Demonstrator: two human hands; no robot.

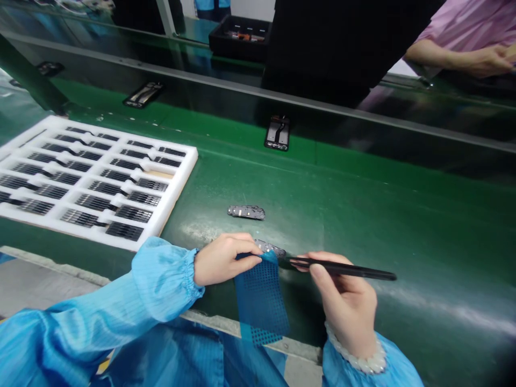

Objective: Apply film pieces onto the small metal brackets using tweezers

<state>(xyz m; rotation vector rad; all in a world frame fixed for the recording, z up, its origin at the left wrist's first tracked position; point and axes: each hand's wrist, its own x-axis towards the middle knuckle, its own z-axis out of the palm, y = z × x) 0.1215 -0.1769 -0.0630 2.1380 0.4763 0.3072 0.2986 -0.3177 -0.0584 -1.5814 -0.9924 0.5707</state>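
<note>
My left hand (229, 258) pinches the top edge of a blue translucent sheet (264, 295) covered in rows of small dark dots. The sheet hangs down past the bench's front edge. Black tweezers (346, 270) are in my right hand (349, 301), their tips pointing left toward the sheet's top corner. Whether the tips grip anything is too small to tell. Just beyond my left fingertips lies a flat dark phone part (272, 248), partly hidden by hand and sheet. A similar dark part (245, 212) lies a little farther back on the green bench.
At left, a white foam tray (177, 196) holds many black strip-like parts in slots. Phone housings (277, 133) lie along the green strip at the back, below a metal rail. Behind it stands a black bin (239, 40). Another person's hands (484, 60) are at upper right.
</note>
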